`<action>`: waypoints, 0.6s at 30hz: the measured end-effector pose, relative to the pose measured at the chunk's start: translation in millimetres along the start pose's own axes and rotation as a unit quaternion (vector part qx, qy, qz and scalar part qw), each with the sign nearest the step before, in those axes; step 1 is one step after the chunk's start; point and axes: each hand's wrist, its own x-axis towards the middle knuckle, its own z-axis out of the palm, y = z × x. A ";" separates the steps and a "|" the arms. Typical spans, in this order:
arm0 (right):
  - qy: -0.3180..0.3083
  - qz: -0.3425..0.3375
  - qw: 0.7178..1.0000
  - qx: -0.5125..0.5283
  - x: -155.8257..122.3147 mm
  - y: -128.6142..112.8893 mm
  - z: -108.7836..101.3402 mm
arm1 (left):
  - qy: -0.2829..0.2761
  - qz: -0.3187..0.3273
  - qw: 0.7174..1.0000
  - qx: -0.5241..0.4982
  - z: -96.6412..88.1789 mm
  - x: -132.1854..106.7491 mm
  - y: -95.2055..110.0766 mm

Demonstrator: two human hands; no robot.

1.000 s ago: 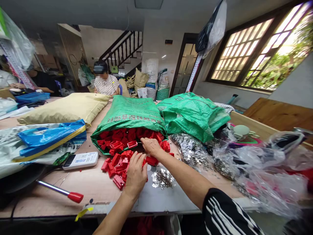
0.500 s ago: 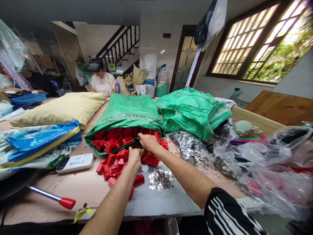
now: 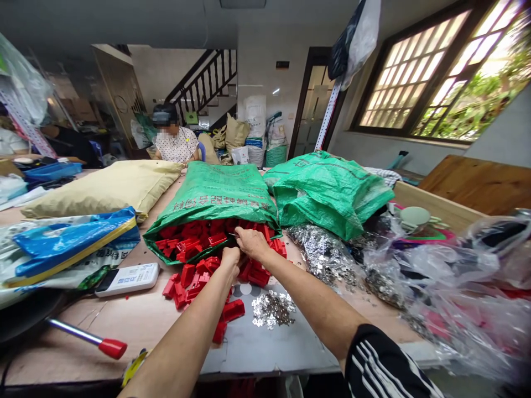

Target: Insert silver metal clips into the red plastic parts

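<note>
At the mouth of a green woven sack (image 3: 215, 188), both of my hands are close together. My right hand (image 3: 251, 243) has its fingers closed in a pinch over the sack's opening; a small shiny bit shows at its fingertips, too small to name. My left hand (image 3: 231, 258) is just below and to the left, fingers curled, and what they hold is hidden. Red plastic parts (image 3: 188, 249) fill the sack's mouth, and more red parts (image 3: 233, 310) have spilled onto the table around my hands. A small pile of flat metal pieces (image 3: 274, 309) lies below my right wrist.
Another green sack (image 3: 332, 190) and clear bags of metal pieces (image 3: 326, 254) lie to the right. At left are a beige sack (image 3: 99, 188), a blue-and-white bag (image 3: 78, 237), a white device (image 3: 128, 278) and a red-tipped lever (image 3: 112, 348). A person (image 3: 176, 142) sits across the table.
My left hand has moved slightly up toward the sack's mouth. My right hand stays almost in place. The view has tilted up a little.
</note>
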 end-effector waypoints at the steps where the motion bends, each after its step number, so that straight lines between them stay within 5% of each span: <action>1: 0.001 -0.002 1.000 0.002 0.2 0.5 -0.1 | -0.008 -0.007 1.000 0.021 -2.8 -2.4 -0.7; 6: 0.001 -0.007 1.000 0.013 1.8 2.5 -0.1 | -0.053 0.006 0.989 0.138 -25.6 -18.4 -3.9; 10: -0.003 -0.001 1.000 0.020 2.8 3.1 0.6 | -0.030 0.113 0.957 0.265 -34.1 -27.8 1.0; 14: -0.006 0.011 1.000 0.024 4.5 3.2 1.9 | 0.000 0.252 0.877 0.409 -30.5 -33.1 7.3; 18: -0.001 0.022 0.999 0.029 7.3 3.4 3.1 | 0.019 0.308 0.790 0.530 -25.9 -34.5 2.3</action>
